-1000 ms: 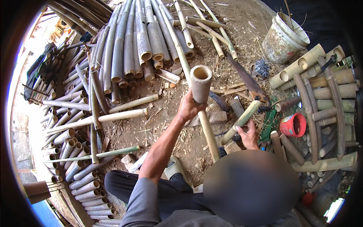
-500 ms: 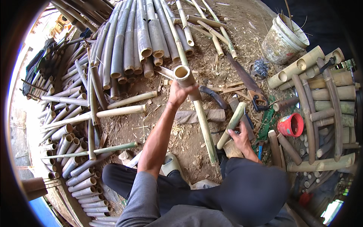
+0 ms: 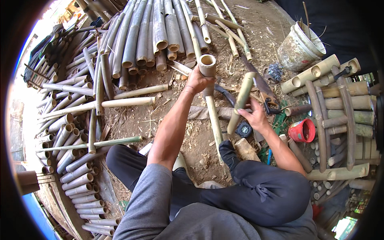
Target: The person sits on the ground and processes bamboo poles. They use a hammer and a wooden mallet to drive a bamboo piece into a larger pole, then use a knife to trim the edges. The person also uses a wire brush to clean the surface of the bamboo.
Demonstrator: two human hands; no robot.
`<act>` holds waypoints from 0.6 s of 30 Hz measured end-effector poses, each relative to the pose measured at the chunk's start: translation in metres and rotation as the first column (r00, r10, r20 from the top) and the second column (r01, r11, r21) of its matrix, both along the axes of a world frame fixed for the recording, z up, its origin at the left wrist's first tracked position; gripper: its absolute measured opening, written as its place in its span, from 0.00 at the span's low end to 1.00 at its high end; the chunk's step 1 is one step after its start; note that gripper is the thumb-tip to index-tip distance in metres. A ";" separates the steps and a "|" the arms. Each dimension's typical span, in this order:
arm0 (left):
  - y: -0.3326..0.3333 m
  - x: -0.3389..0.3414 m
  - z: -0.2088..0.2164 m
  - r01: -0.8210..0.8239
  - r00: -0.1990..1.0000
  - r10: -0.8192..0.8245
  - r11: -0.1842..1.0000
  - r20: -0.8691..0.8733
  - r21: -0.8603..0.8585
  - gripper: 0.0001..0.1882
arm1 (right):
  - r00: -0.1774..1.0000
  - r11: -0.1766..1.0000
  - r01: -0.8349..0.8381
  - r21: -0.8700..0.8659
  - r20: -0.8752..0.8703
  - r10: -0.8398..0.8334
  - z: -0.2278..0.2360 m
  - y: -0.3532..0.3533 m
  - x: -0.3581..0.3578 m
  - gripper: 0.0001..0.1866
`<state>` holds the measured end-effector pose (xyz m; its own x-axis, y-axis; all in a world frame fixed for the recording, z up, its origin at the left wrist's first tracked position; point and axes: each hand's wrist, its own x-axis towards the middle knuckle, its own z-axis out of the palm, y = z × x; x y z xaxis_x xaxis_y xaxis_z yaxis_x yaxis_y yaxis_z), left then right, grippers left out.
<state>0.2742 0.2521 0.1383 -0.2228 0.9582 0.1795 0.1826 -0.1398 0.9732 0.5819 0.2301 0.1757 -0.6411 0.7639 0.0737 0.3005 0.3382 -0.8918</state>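
My left hand (image 3: 197, 81) is wrapped round a bamboo tube (image 3: 207, 66), held upright with its hollow end tilted toward me. A long, thin bamboo pole (image 3: 214, 120) lies on the ground beneath that tube. To the right, my right hand (image 3: 256, 114) grips a shorter green bamboo piece (image 3: 242, 102) between thumb and fingers, its upper end leaning right. Below this piece a black tape measure (image 3: 243, 129) lies on the ground. A wooden block (image 3: 245, 149) rests beside my foot. Behind both held pieces is a curved dark tool handle (image 3: 225, 94).
Bamboo tubes (image 3: 140, 52) are piled at the far left, with more stacked along the left (image 3: 80, 184). A hand saw (image 3: 269, 96) lies beyond my right hand. At right are a red cup (image 3: 302, 131), a bamboo rack (image 3: 350, 116) and a dirty white bucket (image 3: 302, 46).
The green bamboo piece has been lifted up by my right hand, uncovering the tape measure. My left hand has shifted right with the bamboo tube, and my right knee has lowered.
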 end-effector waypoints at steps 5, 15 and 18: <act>-0.016 0.025 0.012 0.020 0.998 -0.018 0.999 -0.055 0.029 0.33 | 1.000 0.993 -0.006 -0.116 -0.009 0.005 -0.038 -0.015 -0.051 0.37; -0.049 0.006 0.022 0.210 0.954 -0.207 0.978 -0.216 -0.008 0.36 | 0.996 0.991 -0.090 -0.103 -0.017 0.088 -0.088 -0.047 -0.051 0.36; -0.057 0.013 0.017 0.225 0.972 -0.226 0.974 -0.063 -0.020 0.43 | 0.992 0.990 -0.124 -0.066 0.002 0.125 -0.092 -0.047 -0.053 0.35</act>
